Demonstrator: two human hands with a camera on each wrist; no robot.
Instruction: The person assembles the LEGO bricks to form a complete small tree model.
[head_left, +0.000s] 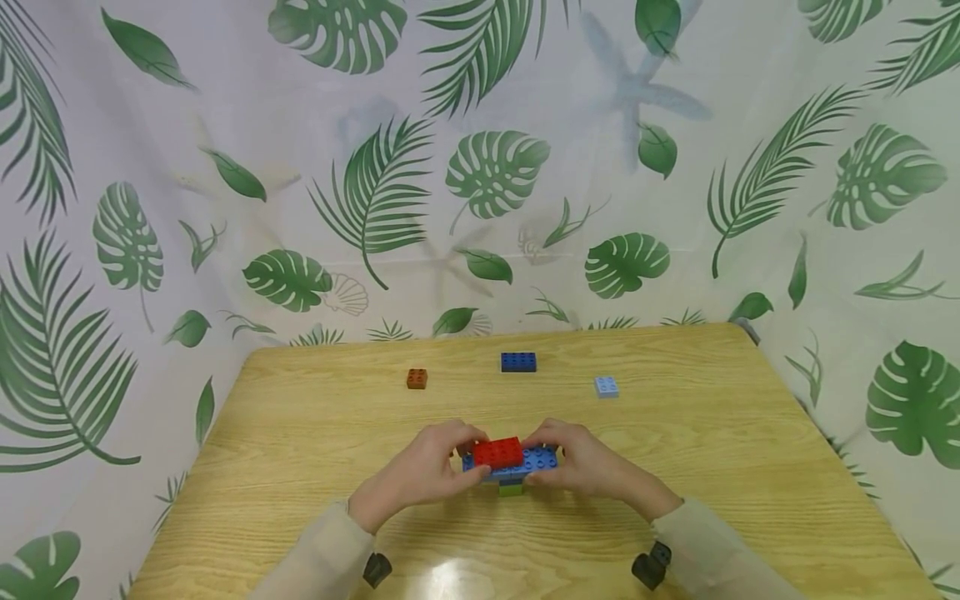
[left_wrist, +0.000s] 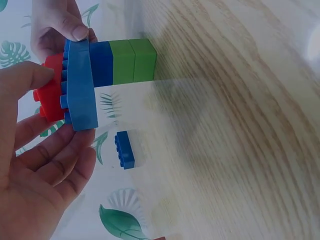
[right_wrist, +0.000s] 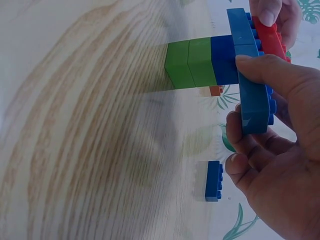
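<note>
Basically, head cam: red brick [head_left: 498,453] sits on blue row [head_left: 540,460], btwn L hand [head_left: 431,467] & R hand [head_left: 587,467]. L hand pinches red brick; R hand grips row's R end. Row's long axis runs L–R, studs up; red brick's approx same. Beyond, well apart on table [head_left: 300,433]: brown brick [head_left: 417,379], navy brick [head_left: 518,362], lt blue brick [head_left: 606,387].

L wrist cam: shows stem mostly hidden from head cam, i.e. dk blue block [left_wrist: 102,64], then 2 green blocks [left_wrist: 133,61] below row. L thumb's on red brick.

R wrist cam: row is 2 bricks end to end; R thumb presses its side, fingers curled round its end.
</note>
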